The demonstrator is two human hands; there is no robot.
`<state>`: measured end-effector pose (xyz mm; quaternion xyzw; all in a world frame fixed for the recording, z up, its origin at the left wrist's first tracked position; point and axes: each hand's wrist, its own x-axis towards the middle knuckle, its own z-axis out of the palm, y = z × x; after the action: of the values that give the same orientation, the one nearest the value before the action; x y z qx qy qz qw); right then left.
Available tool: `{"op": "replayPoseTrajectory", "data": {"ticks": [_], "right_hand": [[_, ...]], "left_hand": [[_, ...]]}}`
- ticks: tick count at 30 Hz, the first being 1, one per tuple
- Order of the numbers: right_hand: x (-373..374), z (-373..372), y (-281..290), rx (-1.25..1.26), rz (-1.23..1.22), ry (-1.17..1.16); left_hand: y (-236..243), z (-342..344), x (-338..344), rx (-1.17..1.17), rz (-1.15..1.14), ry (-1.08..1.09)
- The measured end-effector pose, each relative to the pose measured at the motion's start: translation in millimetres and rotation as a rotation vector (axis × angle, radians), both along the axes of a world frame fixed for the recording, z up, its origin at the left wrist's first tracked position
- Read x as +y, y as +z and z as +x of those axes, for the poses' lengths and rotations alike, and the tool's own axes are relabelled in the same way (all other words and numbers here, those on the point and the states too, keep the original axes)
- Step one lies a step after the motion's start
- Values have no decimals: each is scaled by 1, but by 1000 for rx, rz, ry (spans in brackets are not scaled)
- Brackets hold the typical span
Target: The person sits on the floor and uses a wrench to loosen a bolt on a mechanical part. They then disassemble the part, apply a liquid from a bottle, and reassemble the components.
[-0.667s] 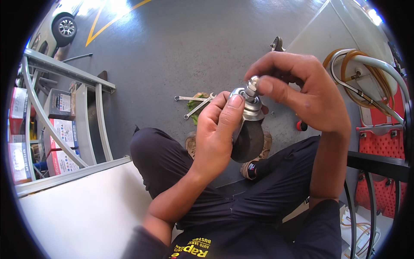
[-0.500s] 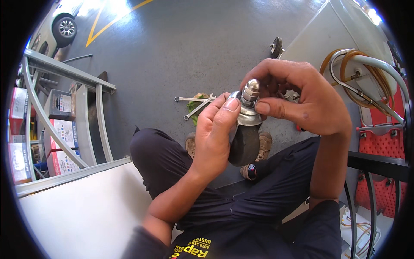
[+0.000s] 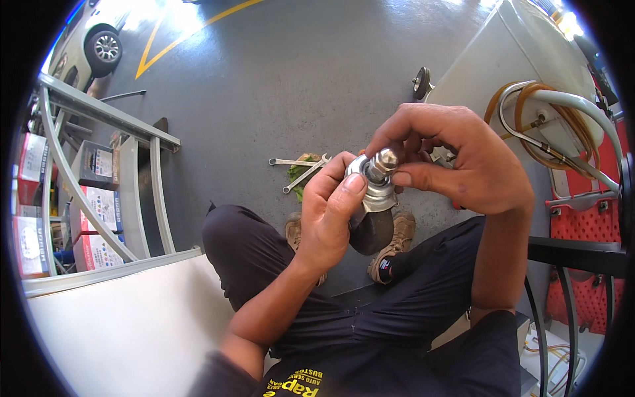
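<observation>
Head: caster (image 3: 378,198) within left grip (image 3: 327,217)

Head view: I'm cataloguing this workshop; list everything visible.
Caster: one, black and silver, centre
Domed nut: one, silver, atop caster
Wrenches: two, silver, on floor
Unclear item: one, green, beneath wrenches
Wheel: one, black, upper right
Casing: one, white, upper right
Hose: one, tan, right
Panels: two, red, right
Bars: several, black, lower right
Frame: one, grey, left
Boxes: several, multicoloured, left
Car: one, pale, top left
Marking: one, yellow, floor
Surface: one, white, lower left
Shoes: two, brown, below caster
Trousers: one pair, dark, bottom
Left hand: one, bare, holding caster
Right hand: one, bare, at nut
</observation>
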<state>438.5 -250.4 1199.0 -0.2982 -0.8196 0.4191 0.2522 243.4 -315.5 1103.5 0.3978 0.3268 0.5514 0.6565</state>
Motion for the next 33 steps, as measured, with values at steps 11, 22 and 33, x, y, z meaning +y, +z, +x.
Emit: {"op": "replayPoseTrajectory", "data": {"ticks": [11, 22, 33], "right_hand": [[-7, 17, 7, 15, -14, -26], [-5, 23, -2, 45, 80, -74], [-5, 23, -2, 6, 89, -98]], "left_hand": [[-3, 17, -3, -15, 20, -33], [-14, 24, 1, -426, -110, -292], [-13, 21, -2, -284, -40, -241]]}}
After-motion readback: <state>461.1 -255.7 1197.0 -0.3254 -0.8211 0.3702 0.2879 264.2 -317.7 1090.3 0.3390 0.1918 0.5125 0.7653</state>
